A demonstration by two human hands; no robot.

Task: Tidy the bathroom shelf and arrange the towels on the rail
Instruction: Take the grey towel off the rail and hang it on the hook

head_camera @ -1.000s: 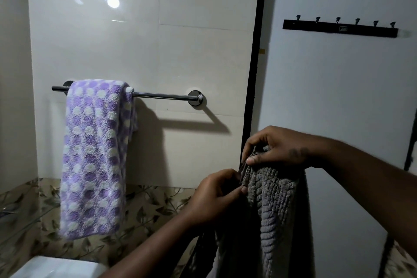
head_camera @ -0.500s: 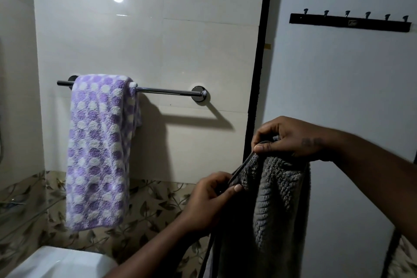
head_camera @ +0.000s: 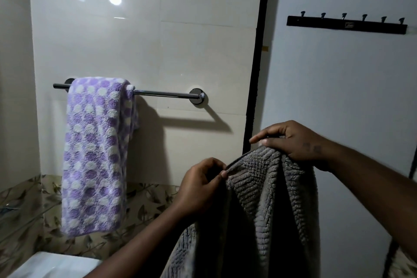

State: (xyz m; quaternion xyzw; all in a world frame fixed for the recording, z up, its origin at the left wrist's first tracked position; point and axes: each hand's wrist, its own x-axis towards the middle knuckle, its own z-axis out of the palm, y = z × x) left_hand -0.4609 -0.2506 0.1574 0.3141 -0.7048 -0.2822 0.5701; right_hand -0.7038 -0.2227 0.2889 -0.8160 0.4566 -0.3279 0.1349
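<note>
In the head view, a grey ribbed towel [head_camera: 270, 198] was held up at about 5 o'clock in the frame, clear of the wall and well apart from the rail [head_camera: 162, 93]. Its thin upper edge was pinched between the thumb and curled fingers of the left hand [head_camera: 200, 185], seen at 6 o'clock. The right hand [head_camera: 293, 142], at 4 o'clock and a little higher than the left, was closed over the bunched top of the same towel, with thumb and forefinger stretched toward 9 o'clock along the edge. From both hands the cloth was hung in long folds down to the bottom border.

The chrome rail was fixed level on the cream tiled wall at 10 o'clock. A purple towel with white dots [head_camera: 97, 153] was draped over its left part and was hung down toward 8 o'clock. From that towel to the round right-hand mount the bar was left showing, and its shadow was cast on the tiles below.

A band of leaf-patterned tiles [head_camera: 146, 198] was run along the wall's foot. At 8 o'clock the edge of a glass shelf [head_camera: 27, 213] was faintly seen; its contents could not be made out. A white fixture [head_camera: 56, 264] was cut off at 7 o'clock. At 2 o'clock a dark hook rack [head_camera: 345, 26] was mounted on a pale panel, beside a black vertical strip [head_camera: 257, 74].
</note>
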